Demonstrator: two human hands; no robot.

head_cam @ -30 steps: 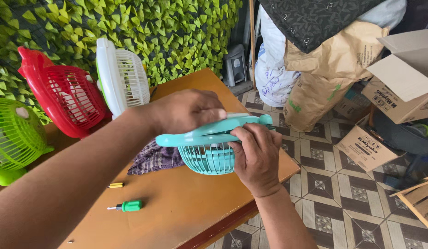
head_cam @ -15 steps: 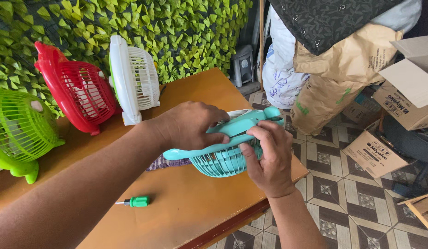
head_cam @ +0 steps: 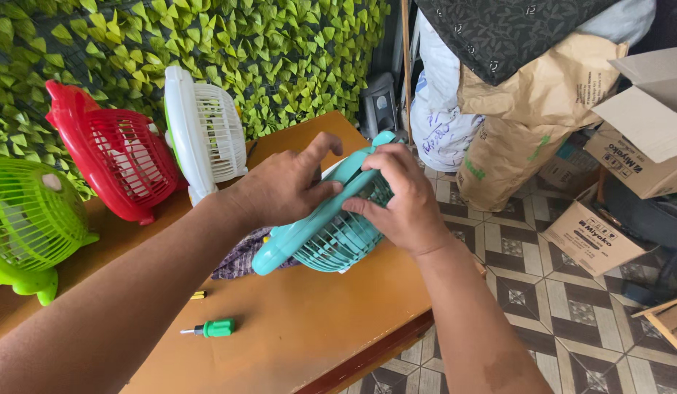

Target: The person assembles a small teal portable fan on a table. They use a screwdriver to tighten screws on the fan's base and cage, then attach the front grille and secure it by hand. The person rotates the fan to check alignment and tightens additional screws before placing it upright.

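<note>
Both hands hold a small teal fan (head_cam: 331, 222) above the near right part of the wooden table (head_cam: 302, 343). The fan is tilted. Its long axis goes from the lower left, where the smooth teal frame ends near the table, up to the upper right, where the top edge shows beside the fingers.

The left hand (head_cam: 280, 186) lies on the upper left side of the fan, with the thumb pressed on the frame and the index finger raised and free. The right hand (head_cam: 400, 201) comes from the right side. Its fingers are bent over the top edge and onto the grille, and the thumb presses the front of the grille. So both hands are closed on the fan, one from each side, and the grille faces down and to the right, under the right hand. I cannot see well if the fingertips go between the frame and the grille; it seems possible.

Under the fan a piece of dark checked cloth (head_cam: 243, 255) lies on the table. Nearer the front lies a small screwdriver with a green handle (head_cam: 210, 328). At the back stand a white fan (head_cam: 203, 131), a red fan (head_cam: 116, 160) and a green fan (head_cam: 28, 222), against a wall of artificial leaves (head_cam: 207, 36).
</note>
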